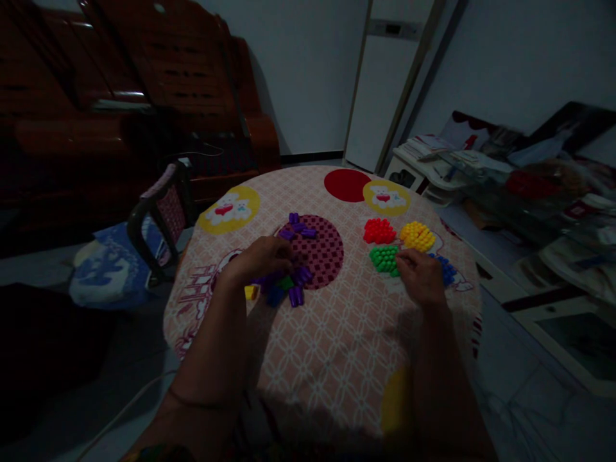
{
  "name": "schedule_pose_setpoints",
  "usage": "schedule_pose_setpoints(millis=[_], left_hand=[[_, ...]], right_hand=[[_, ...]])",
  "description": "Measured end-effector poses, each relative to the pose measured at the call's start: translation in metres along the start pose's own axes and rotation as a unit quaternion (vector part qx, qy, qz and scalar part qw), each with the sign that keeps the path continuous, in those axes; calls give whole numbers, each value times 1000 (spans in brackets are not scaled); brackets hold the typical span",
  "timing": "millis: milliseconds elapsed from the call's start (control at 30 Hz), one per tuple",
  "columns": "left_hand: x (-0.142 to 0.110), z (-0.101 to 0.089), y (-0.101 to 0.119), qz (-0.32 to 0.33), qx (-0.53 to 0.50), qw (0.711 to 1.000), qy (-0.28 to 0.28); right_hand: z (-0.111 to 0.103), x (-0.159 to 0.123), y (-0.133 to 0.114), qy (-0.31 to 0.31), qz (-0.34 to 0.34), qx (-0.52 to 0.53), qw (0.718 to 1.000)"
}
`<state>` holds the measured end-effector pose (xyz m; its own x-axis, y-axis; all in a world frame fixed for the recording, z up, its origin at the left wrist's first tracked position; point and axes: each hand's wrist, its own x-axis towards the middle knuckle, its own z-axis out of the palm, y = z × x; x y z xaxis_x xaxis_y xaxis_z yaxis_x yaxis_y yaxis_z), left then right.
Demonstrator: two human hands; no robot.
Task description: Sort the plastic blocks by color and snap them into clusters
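My left hand (264,260) is closed, fingers curled down over the table's left half, and whatever they may hold is hidden. Small purple plastic pieces (297,296) lie around it, along with a blue piece (275,297), a green piece (286,282) and a yellow piece (250,292). On the right side, my right hand (422,276) is pinched at the edge of a cluster of green pieces (384,258); I cannot make out what is between its fingertips. Beside it sit clusters of red pieces (379,231), yellow pieces (418,236) and partly covered blue pieces (448,271).
A patterned cloth (327,346) covers the round table. A small chair (163,215) stands close to its left edge, with a wooden sofa (192,83) behind. To the right is a cluttered white cabinet (433,170). The room is dim.
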<state>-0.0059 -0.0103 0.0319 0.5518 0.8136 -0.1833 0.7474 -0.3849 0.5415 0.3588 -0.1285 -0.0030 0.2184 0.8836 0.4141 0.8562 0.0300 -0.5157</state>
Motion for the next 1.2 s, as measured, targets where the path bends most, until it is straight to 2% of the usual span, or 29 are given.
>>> schedule_pose_setpoints(millis=[167,267,367,533,600,700,800,900,1033,1200], left_hand=[[-13,13,11,-43,140,988,-54],[-12,26,21,-26,195,979,-54],[-9,33,29,-2,183,982,-46],[-8,35,27,33,119,992,-24],[-6,36,24,41,81,996,8],[1,38,23,65,-15,995,69],[10,47,28,84,-157,977,121],[19,61,35,100,-285,941,154],[26,77,41,112,-377,908,144],[25,84,50,88,-431,892,99]], right_hand=[[22,-1,-20,-48,-48,33,997],[30,-4,-26,-70,-57,44,995],[34,-6,-32,-88,-55,60,993],[40,-8,-50,-118,-49,126,984],[45,-11,-59,-129,-34,180,975],[57,-17,-72,-168,6,279,945],[69,-24,-84,-209,57,350,911],[77,-26,-91,-222,108,398,884],[78,-23,-90,-186,170,454,855],[69,-15,-80,-134,208,484,840]])
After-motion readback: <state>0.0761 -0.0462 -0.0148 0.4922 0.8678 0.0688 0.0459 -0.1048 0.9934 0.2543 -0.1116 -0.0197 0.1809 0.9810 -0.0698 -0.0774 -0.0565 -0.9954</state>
